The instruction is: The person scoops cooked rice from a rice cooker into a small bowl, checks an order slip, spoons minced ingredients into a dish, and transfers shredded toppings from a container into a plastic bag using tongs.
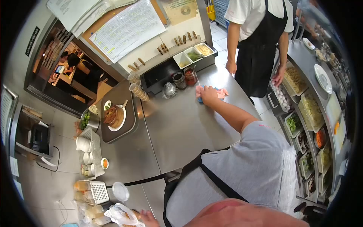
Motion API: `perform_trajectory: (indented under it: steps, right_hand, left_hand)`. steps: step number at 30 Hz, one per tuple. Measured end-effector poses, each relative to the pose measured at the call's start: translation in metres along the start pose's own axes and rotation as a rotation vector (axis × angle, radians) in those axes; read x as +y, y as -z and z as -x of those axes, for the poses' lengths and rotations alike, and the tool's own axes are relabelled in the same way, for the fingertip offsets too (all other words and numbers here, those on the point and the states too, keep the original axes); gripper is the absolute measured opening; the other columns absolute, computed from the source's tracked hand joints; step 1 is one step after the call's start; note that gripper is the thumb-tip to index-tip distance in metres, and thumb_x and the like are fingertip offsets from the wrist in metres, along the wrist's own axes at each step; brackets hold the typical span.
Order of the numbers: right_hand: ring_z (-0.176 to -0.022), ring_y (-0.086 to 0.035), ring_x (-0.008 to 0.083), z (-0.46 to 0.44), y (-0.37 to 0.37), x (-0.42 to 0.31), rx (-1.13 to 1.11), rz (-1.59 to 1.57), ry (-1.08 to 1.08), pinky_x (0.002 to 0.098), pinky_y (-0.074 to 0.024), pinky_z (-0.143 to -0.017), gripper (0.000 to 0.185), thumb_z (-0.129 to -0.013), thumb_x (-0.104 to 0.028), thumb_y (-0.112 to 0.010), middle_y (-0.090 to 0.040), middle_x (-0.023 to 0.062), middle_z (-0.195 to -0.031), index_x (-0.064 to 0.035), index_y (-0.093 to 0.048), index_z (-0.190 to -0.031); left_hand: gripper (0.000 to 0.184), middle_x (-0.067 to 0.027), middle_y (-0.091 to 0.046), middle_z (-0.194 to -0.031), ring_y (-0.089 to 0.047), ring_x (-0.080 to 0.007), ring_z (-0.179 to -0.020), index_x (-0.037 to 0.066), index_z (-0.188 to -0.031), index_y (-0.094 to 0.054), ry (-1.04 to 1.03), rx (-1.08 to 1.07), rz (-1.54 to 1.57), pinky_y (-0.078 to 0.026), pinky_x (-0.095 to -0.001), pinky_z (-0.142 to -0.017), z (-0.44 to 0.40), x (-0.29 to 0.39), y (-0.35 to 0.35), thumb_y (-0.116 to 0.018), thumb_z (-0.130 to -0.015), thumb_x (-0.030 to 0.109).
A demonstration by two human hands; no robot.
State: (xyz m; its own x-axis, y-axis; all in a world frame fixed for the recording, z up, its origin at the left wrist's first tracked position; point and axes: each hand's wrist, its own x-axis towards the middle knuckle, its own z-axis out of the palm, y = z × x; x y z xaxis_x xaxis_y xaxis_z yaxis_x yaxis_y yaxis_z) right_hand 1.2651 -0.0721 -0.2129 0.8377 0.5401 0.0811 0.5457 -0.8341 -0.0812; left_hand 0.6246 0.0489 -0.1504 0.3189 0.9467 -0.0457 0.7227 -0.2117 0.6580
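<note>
My right hand (210, 94) presses down on a pink and blue cloth (222, 92) on the steel counter (181, 132), its fingers closed over the fabric. The cloth's pink edges stick out on both sides of the hand. Low in the view, my left hand (148, 218) is partly cut off and blurred, beside a white plastic bag (123, 213) with something brown in it. Whether the left fingers grip the bag is unclear. Two jars (190, 76) and a foil-like ball (169, 90) stand just left of the cloth.
A brown tray (130, 130) with a bowl of food (113, 115) is on the left. White cups fill a basket (99, 153). Garnish tubs (183, 59) stand at the back. Another person in a black apron (261, 49) stands beside food bins (310, 109) on the right.
</note>
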Motion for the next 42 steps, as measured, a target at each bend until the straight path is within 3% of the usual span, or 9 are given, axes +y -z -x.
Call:
perform_trajectory:
  steps: [7,8,11,14,17,19,31,37,42]
  right_hand:
    - [-0.1,-0.047,0.0359,0.011,0.057,-0.014,-0.291,-0.239,-0.224,0.0385,-0.0395,-0.081,0.061,-0.07,-0.045,-0.045,-0.048,0.0244,-0.109,0.0079,-0.051,-0.099]
    - [-0.079,-0.055,0.0385,0.006,0.043,-0.009,-0.131,-0.103,-0.099,0.0447,-0.0391,-0.077,0.064,-0.071,-0.055,-0.041,-0.057,0.0217,-0.086,0.0031,-0.054,-0.096]
    - [-0.079,-0.051,0.0301,0.017,0.07,-0.057,0.141,0.074,-0.05,0.0408,-0.0411,-0.069,0.038,-0.069,-0.04,-0.052,-0.052,0.0141,-0.082,-0.0044,-0.058,-0.081]
    - [-0.081,-0.05,0.0287,0.007,0.053,-0.104,0.28,-0.303,0.409,0.0376,-0.0413,-0.07,0.027,-0.059,-0.025,-0.066,-0.051,0.0119,-0.086,-0.0066,-0.057,-0.076]
    - [-0.079,-0.051,0.0299,0.018,0.018,-0.178,-0.101,-0.633,0.655,0.0357,-0.0409,-0.072,0.022,-0.062,-0.019,-0.063,-0.053,0.0137,-0.082,-0.0051,-0.056,-0.077]
    - [-0.086,-0.049,0.0287,0.026,-0.006,-0.22,-0.042,-0.571,0.91,0.0368,-0.0385,-0.076,0.023,-0.063,-0.021,-0.06,-0.052,0.0126,-0.09,-0.0063,-0.056,-0.081]
    - [-0.103,-0.039,0.0254,0.047,-0.008,-0.268,-0.015,-0.573,0.742,0.0383,-0.0275,-0.086,0.019,-0.065,-0.017,-0.055,-0.049,0.0081,-0.102,-0.0086,-0.057,-0.082]
    - [-0.101,-0.041,0.0255,0.044,-0.008,-0.269,-0.011,-0.605,0.742,0.0376,-0.0303,-0.083,0.017,-0.062,-0.012,-0.055,-0.05,0.0076,-0.099,-0.0088,-0.056,-0.078]
    - [-0.098,-0.043,0.0256,0.043,-0.004,-0.272,0.007,-0.607,0.735,0.0379,-0.0323,-0.081,0.015,-0.06,-0.009,-0.055,-0.051,0.0069,-0.097,-0.0093,-0.056,-0.075]
  left_hand:
    - [0.041,-0.0113,-0.051,-0.099,-0.049,-0.0174,-0.087,0.0,-0.116,-0.037,-0.246,0.003,0.056,-0.039,-0.0276,-0.078,-0.126,0.097,0.097,-0.049,-0.079,0.012]
    - [0.041,-0.0093,-0.052,-0.096,-0.049,-0.0169,-0.086,0.001,-0.116,-0.038,-0.329,-0.001,0.008,-0.039,-0.0279,-0.078,-0.142,0.113,0.114,-0.051,-0.078,0.014]
    - [0.038,-0.0071,-0.052,-0.091,-0.049,-0.015,-0.083,0.003,-0.111,-0.043,-0.285,-0.017,-0.187,-0.039,-0.0281,-0.076,-0.191,0.156,0.168,-0.051,-0.08,0.022]
    - [0.036,-0.007,-0.053,-0.08,-0.05,-0.0139,-0.077,0.002,-0.109,-0.044,-0.281,0.085,-0.224,-0.041,-0.0263,-0.07,-0.242,0.186,0.212,-0.051,-0.08,0.021]
    - [0.046,-0.0153,-0.056,-0.088,-0.055,-0.0235,-0.083,0.002,-0.11,-0.044,-0.288,0.262,-0.389,-0.042,-0.0304,-0.072,-0.303,0.212,0.248,-0.054,-0.076,0.031]
    - [0.049,-0.0187,-0.055,-0.093,-0.054,-0.0283,-0.088,0.0,-0.109,-0.045,-0.324,0.41,-0.449,-0.041,-0.0331,-0.076,-0.343,0.224,0.262,-0.053,-0.075,0.034]
    - [0.039,-0.0229,-0.053,-0.098,-0.05,-0.0353,-0.095,-0.001,-0.095,-0.052,-0.331,1.135,-0.625,-0.037,-0.0389,-0.085,-0.515,0.277,0.324,-0.046,-0.073,0.031]
    - [0.037,-0.0195,-0.055,-0.095,-0.051,-0.0305,-0.095,0.001,-0.092,-0.057,0.056,1.126,-0.387,-0.038,-0.037,-0.082,-0.601,0.251,0.404,-0.045,-0.071,0.029]
    - [0.025,-0.0131,-0.06,-0.084,-0.056,-0.0252,-0.084,0.007,-0.082,-0.061,-0.122,1.061,-1.041,-0.042,-0.0339,-0.073,-0.624,0.232,0.437,-0.05,-0.067,0.025]
